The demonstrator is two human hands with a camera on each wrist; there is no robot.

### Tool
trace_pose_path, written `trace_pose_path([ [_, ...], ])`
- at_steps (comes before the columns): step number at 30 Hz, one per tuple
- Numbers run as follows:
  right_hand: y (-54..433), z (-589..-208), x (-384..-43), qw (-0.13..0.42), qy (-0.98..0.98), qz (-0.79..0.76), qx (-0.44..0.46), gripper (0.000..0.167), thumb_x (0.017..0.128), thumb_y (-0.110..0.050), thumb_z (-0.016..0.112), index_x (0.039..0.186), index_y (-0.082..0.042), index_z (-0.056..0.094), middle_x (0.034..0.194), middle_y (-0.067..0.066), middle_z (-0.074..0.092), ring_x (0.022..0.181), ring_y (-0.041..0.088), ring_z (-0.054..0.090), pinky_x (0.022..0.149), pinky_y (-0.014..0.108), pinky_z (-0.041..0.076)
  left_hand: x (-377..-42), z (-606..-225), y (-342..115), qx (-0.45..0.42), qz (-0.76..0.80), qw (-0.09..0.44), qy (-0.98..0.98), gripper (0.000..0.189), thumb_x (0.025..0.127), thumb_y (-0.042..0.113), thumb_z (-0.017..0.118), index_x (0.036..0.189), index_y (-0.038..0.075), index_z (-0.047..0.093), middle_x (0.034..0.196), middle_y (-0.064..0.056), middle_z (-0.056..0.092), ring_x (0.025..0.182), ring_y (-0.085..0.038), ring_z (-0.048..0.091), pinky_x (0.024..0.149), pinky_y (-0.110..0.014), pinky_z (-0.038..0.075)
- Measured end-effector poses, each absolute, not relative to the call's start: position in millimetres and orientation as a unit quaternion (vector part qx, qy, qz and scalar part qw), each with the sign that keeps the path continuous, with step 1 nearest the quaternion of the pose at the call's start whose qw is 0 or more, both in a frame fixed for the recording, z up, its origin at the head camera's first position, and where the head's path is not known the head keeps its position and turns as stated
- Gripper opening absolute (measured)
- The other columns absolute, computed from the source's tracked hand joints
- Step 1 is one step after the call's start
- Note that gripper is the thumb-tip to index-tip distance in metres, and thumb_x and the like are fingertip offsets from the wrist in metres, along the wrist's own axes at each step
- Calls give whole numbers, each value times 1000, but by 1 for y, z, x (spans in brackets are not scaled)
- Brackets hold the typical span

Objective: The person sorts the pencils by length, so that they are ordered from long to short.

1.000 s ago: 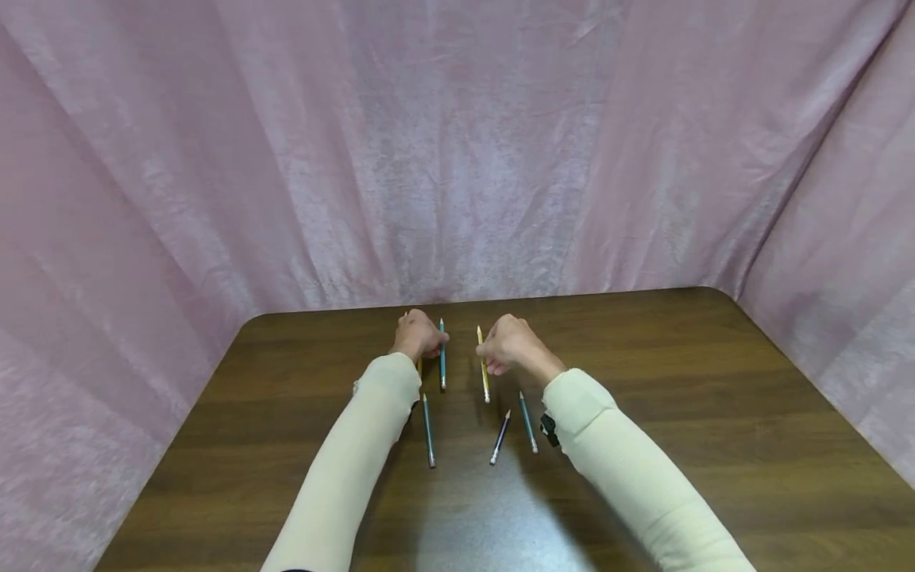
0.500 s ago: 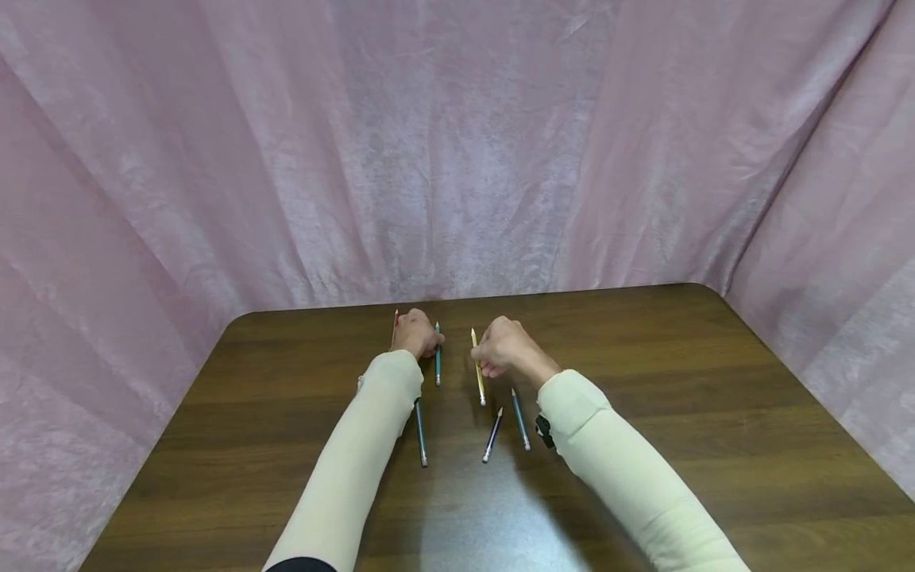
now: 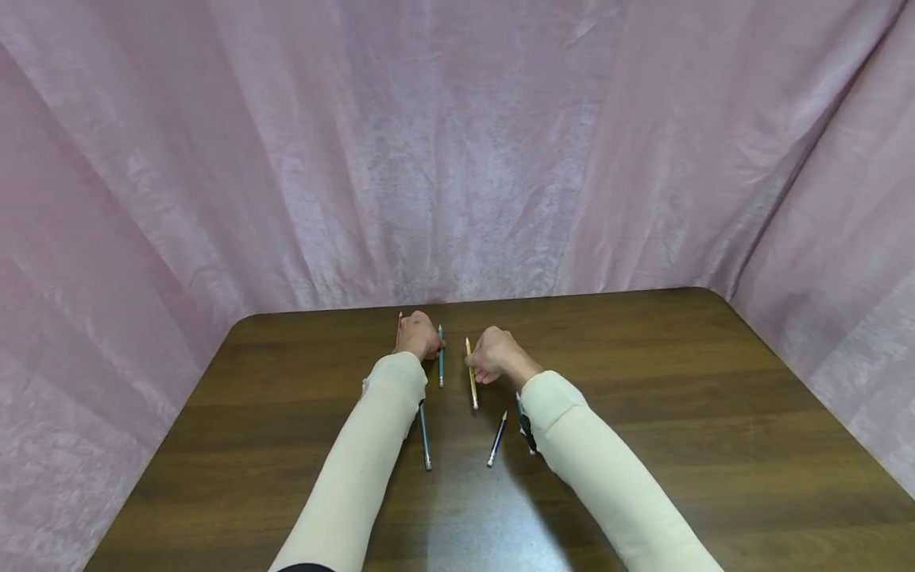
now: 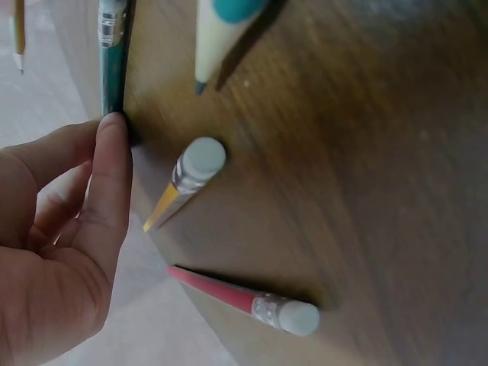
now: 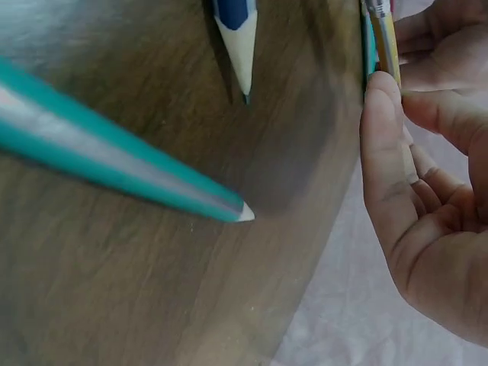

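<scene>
My left hand pinches a teal pencil between thumb and finger; its eraser end points toward me. Just right of it, my right hand pinches a yellow pencil, tip pointing away. The two pencils stand nearly parallel with a small gap between them. In the left wrist view, a second yellow pencil and a red pencil lie close by the left hand. The head view shows only the red pencil's tip past the knuckles.
Nearer me lie a dark blue pencil and a green-blue pencil partly under the left sleeve. Another teal pencil is mostly hidden by the right sleeve in the head view. The brown wooden table ends at a pink curtain.
My right hand has moved left and slightly nearer me with the yellow pencil, narrowing the gap to the teal one. My left hand has stayed nearly in place, still pinching its pencil.
</scene>
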State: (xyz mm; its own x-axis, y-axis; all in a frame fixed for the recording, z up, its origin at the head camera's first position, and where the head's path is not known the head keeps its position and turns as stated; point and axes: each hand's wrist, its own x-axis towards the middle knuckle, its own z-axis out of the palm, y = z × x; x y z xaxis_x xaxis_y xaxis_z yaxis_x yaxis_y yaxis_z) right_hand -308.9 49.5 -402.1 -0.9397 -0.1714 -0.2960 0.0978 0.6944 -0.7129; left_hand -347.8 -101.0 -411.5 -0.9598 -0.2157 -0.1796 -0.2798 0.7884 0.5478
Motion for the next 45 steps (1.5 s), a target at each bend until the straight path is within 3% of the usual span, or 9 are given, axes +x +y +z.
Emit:
trace_pose_path([
  [15,32,-413,-345,203,902,-378,36,28,94,-9,70,70,5,69,57,9,66,43,13,62,49,25,58,-346,-409,-101,-141,298,62,942,14,87,9,77,77,3,69,59,-4,64,42,-9,57,48,-23,54],
  [25,25,-419,-349,203,888,-410,41,22,92,-6,71,74,6,68,56,8,63,42,13,60,48,25,57,-348,-411,-101,-152,298,64,940,14,86,10,79,81,2,68,64,-5,65,41,-8,56,44,-20,51],
  [32,21,-420,-351,193,891,-407,52,24,91,-7,73,72,5,68,54,7,62,41,12,59,48,24,57,-350,-412,-102,-149,310,71,936,14,86,10,78,83,0,70,69,-8,66,42,-9,56,48,-21,54],
  [45,21,-424,-351,163,892,-418,50,29,90,-9,76,63,-1,67,48,3,57,40,9,54,41,19,51,-351,-411,-103,-166,310,68,933,12,85,8,78,81,1,69,58,-3,62,47,-11,62,49,-23,55],
])
